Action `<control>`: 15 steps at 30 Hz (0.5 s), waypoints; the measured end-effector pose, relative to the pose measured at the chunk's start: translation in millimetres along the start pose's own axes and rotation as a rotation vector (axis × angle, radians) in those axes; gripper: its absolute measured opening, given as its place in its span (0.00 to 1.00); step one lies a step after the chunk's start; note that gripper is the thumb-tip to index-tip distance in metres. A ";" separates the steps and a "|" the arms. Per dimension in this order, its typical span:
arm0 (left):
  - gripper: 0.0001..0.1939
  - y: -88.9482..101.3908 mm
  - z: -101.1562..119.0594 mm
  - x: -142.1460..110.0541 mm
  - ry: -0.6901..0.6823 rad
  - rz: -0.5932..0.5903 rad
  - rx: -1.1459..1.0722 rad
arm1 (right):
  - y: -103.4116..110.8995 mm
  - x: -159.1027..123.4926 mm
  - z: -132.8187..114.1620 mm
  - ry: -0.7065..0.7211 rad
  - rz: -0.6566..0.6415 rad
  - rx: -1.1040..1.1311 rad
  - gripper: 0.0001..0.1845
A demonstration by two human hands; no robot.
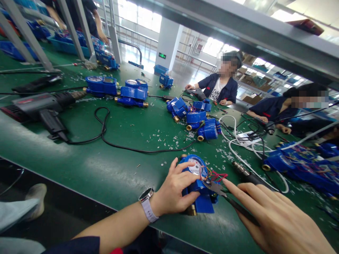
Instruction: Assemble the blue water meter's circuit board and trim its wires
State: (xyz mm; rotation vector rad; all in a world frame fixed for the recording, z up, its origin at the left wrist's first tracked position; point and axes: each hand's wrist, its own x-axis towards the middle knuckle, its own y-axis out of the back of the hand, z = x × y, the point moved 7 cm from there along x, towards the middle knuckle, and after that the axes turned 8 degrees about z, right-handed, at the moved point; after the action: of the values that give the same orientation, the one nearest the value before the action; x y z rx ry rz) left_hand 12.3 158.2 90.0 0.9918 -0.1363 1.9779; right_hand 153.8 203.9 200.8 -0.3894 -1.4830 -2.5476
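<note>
A blue water meter [204, 205] with a round white dial and brass pipe ends lies on the green bench in front of me. My left hand [173, 190] is closed around its near left side, fingers across the dial edge and thumb lower down. Thin red and yellow wires [218, 175] come out of the meter's right side. My right hand [275, 215] grips dark-handled cutting pliers [215, 187]. The plier jaws are at the meter's blue housing, just below the wires; whether they bite on anything is hard to make out.
A heat gun [39, 106] lies on the left, its black cord [148, 151] crossing the bench. Several blue meters [196, 120] stand beyond mine. Another hot-air tool [243, 171] and white cable [231, 144] lie at right, near piled meters [299, 167]. Co-workers [225, 86] sit opposite.
</note>
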 end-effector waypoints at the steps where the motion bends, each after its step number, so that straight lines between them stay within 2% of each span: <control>1: 0.16 0.4 0.4 0.0 -0.008 0.009 -0.004 | 1.3 1.3 -1.8 0.014 0.012 -0.006 0.21; 5: 0.16 0.2 -0.8 -0.2 -0.003 0.024 -0.019 | 3.3 -0.8 -5.8 0.007 0.055 -0.057 0.21; 8: 0.16 0.0 -1.9 0.1 0.012 0.032 -0.041 | -1.9 -8.7 -3.0 -0.085 0.058 -0.020 0.21; 15: 0.19 4.1 -0.7 8.6 0.028 0.042 -0.090 | -28.4 -28.8 10.4 -0.401 -0.002 0.412 0.21</control>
State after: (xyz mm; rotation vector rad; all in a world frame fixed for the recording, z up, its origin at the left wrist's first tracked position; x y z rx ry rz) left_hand 6.4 161.8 96.5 0.9102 -0.2305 2.0050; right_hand 175.0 227.3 173.4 -0.8632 -2.0844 -2.1636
